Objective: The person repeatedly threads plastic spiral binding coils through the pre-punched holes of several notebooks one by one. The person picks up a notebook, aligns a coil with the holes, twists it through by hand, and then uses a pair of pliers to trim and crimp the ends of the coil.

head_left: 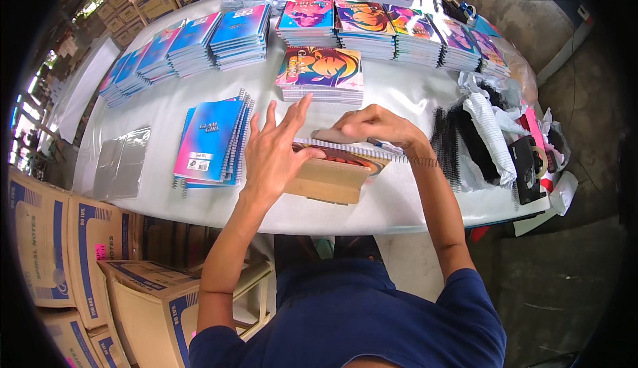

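Steadying the notebook (322, 185), tilted at the table's (405, 205) near middle, we spread the fingers of our left hand (274, 143), thumb against it. Our right hand's (382, 127) fingers curl over a grey piece (331, 136) beside the coil (365, 150).

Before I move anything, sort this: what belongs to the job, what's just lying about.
Likely in the job:
white-paged spiral notebook, between left hand and right hand
brown cardboard piece
black spiral coils

Apparently lying about:
clear rectangular plastic sheet
crumpled white wrapping
brown cartons with blue bands
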The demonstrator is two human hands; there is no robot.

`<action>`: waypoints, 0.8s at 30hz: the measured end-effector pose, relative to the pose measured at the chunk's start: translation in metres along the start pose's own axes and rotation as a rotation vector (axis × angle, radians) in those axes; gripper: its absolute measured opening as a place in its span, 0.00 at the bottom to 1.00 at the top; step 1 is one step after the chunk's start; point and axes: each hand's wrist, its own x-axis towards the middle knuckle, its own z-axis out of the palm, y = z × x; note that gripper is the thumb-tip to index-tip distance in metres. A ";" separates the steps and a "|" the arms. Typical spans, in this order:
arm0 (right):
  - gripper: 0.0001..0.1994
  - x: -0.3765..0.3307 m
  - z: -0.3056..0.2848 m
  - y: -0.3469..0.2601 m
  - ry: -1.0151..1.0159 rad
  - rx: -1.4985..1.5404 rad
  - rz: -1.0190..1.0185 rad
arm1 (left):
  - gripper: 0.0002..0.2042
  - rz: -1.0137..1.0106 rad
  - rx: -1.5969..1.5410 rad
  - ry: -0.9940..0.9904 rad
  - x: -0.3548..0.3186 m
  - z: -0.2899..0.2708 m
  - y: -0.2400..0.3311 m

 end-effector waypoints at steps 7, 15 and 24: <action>0.23 0.014 0.004 0.002 -0.008 0.345 -0.014 | 0.53 -0.130 -0.274 0.125 -0.006 0.004 -0.013; 0.28 0.021 0.011 -0.008 -0.021 0.450 -0.035 | 0.52 -0.400 -0.893 0.089 -0.016 0.016 -0.041; 0.23 0.040 0.015 -0.004 -0.049 0.153 -0.158 | 0.49 -0.432 -1.113 0.175 -0.021 0.025 -0.053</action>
